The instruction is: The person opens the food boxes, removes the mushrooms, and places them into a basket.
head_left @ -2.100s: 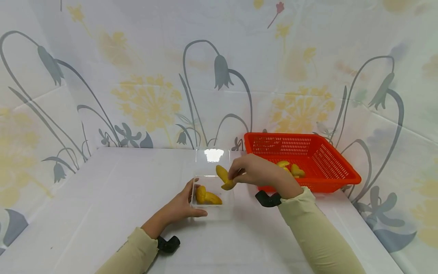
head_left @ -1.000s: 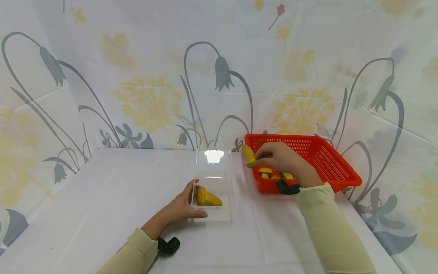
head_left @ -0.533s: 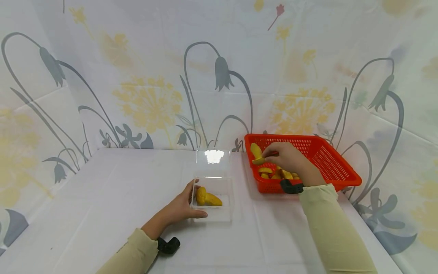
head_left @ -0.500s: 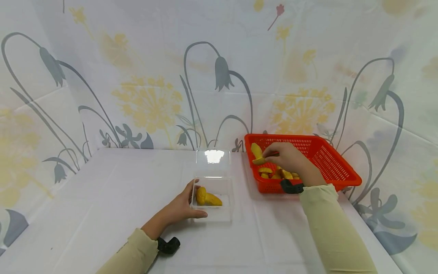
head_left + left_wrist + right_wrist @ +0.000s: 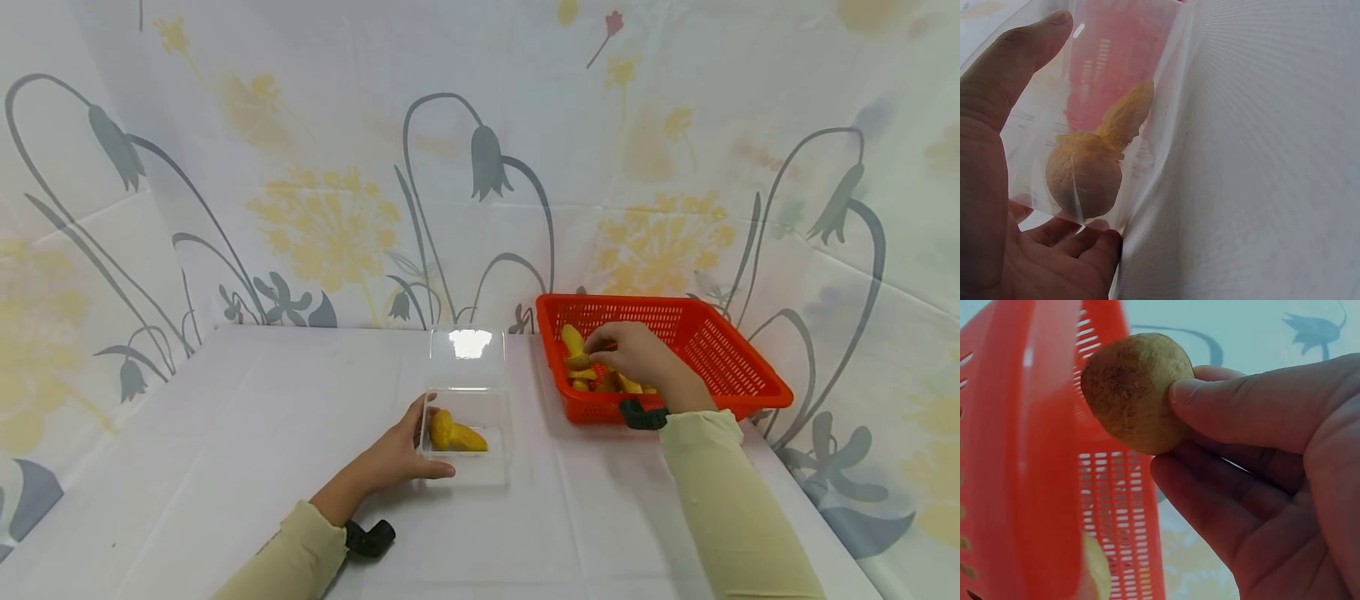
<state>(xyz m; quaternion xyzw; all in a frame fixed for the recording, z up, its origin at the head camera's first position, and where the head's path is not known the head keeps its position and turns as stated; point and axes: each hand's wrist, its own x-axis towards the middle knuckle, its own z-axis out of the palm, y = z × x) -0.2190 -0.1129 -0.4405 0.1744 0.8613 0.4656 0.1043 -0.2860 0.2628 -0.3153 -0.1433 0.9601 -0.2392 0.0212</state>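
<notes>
My left hand (image 5: 393, 454) grips the left side of a clear plastic box (image 5: 491, 410), its thumb along the near wall. Inside the box lies one yellow mushroom (image 5: 455, 433), cap to the left; the left wrist view shows this mushroom (image 5: 1085, 175) through the wall. Over at the red basket (image 5: 723, 358), my right hand (image 5: 633, 354) pinches another yellow mushroom (image 5: 573, 343) by its cap, stem pointing up and away. That mushroom's rounded cap (image 5: 1132, 394) has dark specks in the right wrist view. Several more mushrooms (image 5: 626, 383) lie in the basket below the hand.
The box's clear lid (image 5: 467, 367) stands folded back behind it, with a bright reflection. A white cloth (image 5: 262, 433) covers the table. Behind hangs a flower-printed sheet (image 5: 337, 225). The basket's raised near rim stands between its contents and the table front.
My right hand has carried its mushroom from above the box rightward to the basket, then lowered it inside the rim. The left hand and box stay put.
</notes>
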